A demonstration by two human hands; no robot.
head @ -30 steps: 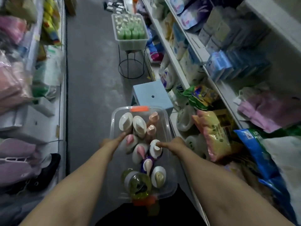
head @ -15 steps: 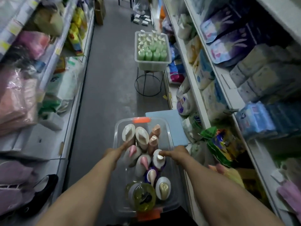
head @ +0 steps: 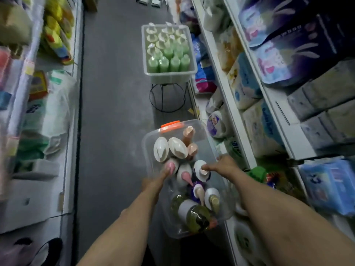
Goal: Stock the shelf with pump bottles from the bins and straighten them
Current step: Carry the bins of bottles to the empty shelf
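The clear plastic bin of pump bottles sits between the two hands, tilted, its orange latch on the far end beyond both hands. Inside stand white bottles with oval tops, two peach ones toward the far right, pink-nozzled ones close to the left fingers, and a yellow-green bottle lying at the near end, between the forearms.

The left hand holds the bin's left rim, fingers reaching in over the edge to touch a pink pump head. The right hand grips the right rim, its curled fingers over a white pump top.

Well ahead of both hands, a second bin packed with green pump bottles rests on a black wire stand in the grey aisle. To the right of the right hand run white shelves stacked with packaged paper goods and blue and purple packs. To the left of the left hand, another shelving run carries bagged goods, too blurred to tell apart.
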